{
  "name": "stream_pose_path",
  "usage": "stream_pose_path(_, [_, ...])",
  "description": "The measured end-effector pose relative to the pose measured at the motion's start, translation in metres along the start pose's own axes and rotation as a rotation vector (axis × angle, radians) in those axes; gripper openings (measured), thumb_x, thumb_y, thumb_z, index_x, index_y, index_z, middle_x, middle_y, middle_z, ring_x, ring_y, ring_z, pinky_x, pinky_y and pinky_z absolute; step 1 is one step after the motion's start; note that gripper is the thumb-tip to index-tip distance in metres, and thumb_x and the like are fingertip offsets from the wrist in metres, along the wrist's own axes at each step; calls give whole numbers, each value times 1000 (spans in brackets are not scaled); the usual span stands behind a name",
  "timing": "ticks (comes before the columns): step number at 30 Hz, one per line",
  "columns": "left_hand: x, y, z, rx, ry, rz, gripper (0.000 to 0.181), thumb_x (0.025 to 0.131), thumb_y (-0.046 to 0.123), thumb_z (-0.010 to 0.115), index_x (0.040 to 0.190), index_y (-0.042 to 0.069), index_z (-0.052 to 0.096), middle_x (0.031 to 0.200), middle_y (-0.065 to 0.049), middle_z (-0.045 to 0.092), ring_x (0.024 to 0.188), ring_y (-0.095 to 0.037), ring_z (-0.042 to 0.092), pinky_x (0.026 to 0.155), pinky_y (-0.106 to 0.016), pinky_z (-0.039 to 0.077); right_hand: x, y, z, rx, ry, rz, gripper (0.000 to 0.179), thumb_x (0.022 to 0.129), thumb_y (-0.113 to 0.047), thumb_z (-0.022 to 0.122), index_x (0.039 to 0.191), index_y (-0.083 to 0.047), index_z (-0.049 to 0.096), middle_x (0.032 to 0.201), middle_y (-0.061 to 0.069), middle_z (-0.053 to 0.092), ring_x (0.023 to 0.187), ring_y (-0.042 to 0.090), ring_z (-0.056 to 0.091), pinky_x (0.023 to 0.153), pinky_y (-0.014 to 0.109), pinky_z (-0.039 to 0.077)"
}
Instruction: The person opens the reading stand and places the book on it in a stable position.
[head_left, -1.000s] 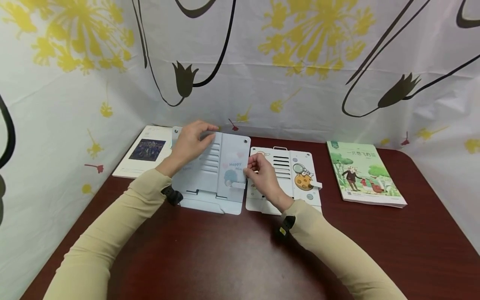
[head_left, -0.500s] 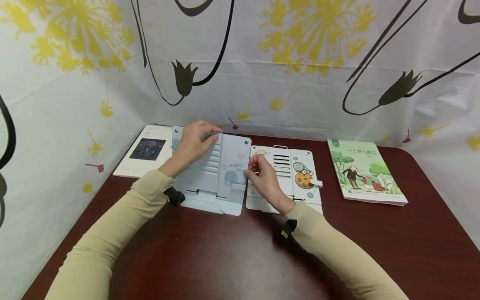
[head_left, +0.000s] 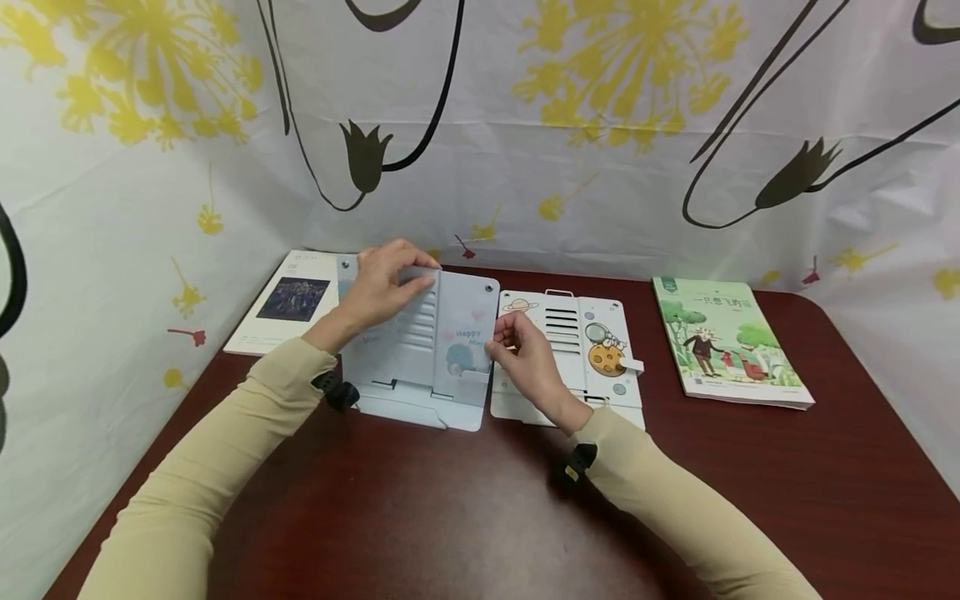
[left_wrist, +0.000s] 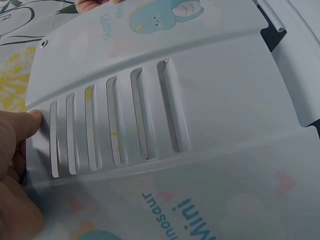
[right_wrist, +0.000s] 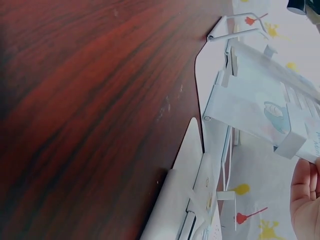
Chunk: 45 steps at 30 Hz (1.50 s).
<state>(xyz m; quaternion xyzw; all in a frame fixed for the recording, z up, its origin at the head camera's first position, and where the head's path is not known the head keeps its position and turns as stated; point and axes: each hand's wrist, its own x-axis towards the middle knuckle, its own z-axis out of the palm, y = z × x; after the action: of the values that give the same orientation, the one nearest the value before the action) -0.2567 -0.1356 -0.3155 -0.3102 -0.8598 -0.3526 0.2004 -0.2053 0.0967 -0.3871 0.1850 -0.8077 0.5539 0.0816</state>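
Observation:
A pale blue metal book stand [head_left: 465, 317] with a dinosaur print and a slotted middle panel stands with its back plate raised from its base. My left hand [head_left: 386, 287] grips the plate's top edge, and in the left wrist view the thumb lies on the panel beside the slots. At the plate's right side, my right hand [head_left: 531, 358] pinches the edge above the small page clip. The right wrist view shows the stand [right_wrist: 250, 105] from the side, its plate tilted up off the base and a wire support behind. Part of my right hand [right_wrist: 306, 202] appears there.
Close on the right lies a white book stand [head_left: 562, 371] with space drawings, partly behind my right hand. Farther right is a green picture-covered book [head_left: 731, 346]. A white book with a dark picture [head_left: 292, 298] lies at the left, partly behind the blue stand. Patterned cloth [head_left: 450, 167] hangs behind the table.
Very little differs. The plate's top edge and my left hand have shifted slightly, while my right hand keeps its hold on the right edge.

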Motion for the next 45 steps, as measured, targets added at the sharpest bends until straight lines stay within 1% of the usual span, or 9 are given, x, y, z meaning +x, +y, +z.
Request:
stream_pose_path(9, [-3, -7, -7, -55, -38, 66, 11, 85, 6, 68, 96, 6, 68, 90, -8, 60, 79, -20, 48, 87, -43, 20, 3, 5, -14, 194, -34, 101, 22, 88, 2, 61, 107, 10, 53, 90, 13, 59, 77, 7, 58, 70, 26, 54])
stream_pose_path(14, [-4, -11, -11, -93, -58, 125, 12, 83, 3, 69, 94, 6, 68, 90, -7, 61, 81, -17, 49, 82, -36, 17, 9, 12, -27, 193, -2, 169, 22, 91, 2, 57, 110, 11, 53, 90, 12, 58, 75, 5, 58, 74, 30, 55])
stream_pose_path(19, [-7, -16, -16, -132, -75, 179, 13, 81, -1, 70, 92, 6, 69, 90, -7, 62, 81, -17, 51, 79, -34, 17, 22, 19, -34, 145, 18, 221, 22, 92, 0, 55, 111, 11, 53, 90, 12, 59, 75, 6, 58, 73, 25, 55])
stream_pose_path(23, [-9, -18, -20, -180, -98, 198, 14, 80, -5, 69, 92, 4, 69, 90, -8, 62, 84, -19, 54, 77, -29, 31, 35, 24, -37, 83, 28, 246, 22, 92, -2, 56, 110, 10, 55, 91, 13, 60, 76, 8, 59, 73, 24, 54])
stream_pose_path(26, [-11, -18, -23, -227, -112, 209, 14, 80, -6, 69, 90, 3, 70, 88, -8, 64, 82, -18, 56, 69, -28, 41, 45, 25, -35, 49, 22, 267, 21, 92, -3, 56, 110, 9, 57, 92, 14, 60, 80, 19, 62, 73, 27, 55])
stream_pose_path(30, [-12, -18, -25, -263, -130, 237, 14, 78, -9, 69, 87, 3, 71, 86, -7, 66, 81, -15, 57, 69, -25, 43, 56, 25, -28, 29, 4, 295, 21, 92, -3, 56, 109, 8, 58, 90, 12, 60, 84, 29, 63, 75, 34, 55])
stream_pose_path(34, [-15, -18, -27, -266, -146, 251, 17, 78, -10, 68, 86, 4, 71, 86, -6, 66, 83, -12, 56, 70, -23, 43, 62, 25, -19, 5, -27, 311, 19, 91, -2, 57, 107, 7, 60, 88, 10, 60, 76, 19, 62, 75, 36, 55])
stream_pose_path(38, [-19, -18, -30, -268, -152, 253, 18, 77, -10, 69, 86, 6, 71, 86, -3, 66, 84, -10, 56, 71, -25, 43, 66, 24, -12, -88, -68, 300, 15, 90, -4, 59, 103, 4, 62, 88, 12, 63, 67, 7, 56, 66, 26, 52])
stream_pose_path(45, [-25, -15, -37, -301, -159, 304, 24, 74, -14, 69, 87, 6, 72, 85, -4, 64, 83, -11, 57, 69, -26, 43, 75, 26, -3, -228, -129, 285, 13, 90, -4, 59, 99, 2, 65, 89, 15, 66, 69, 14, 62, 62, 23, 52])
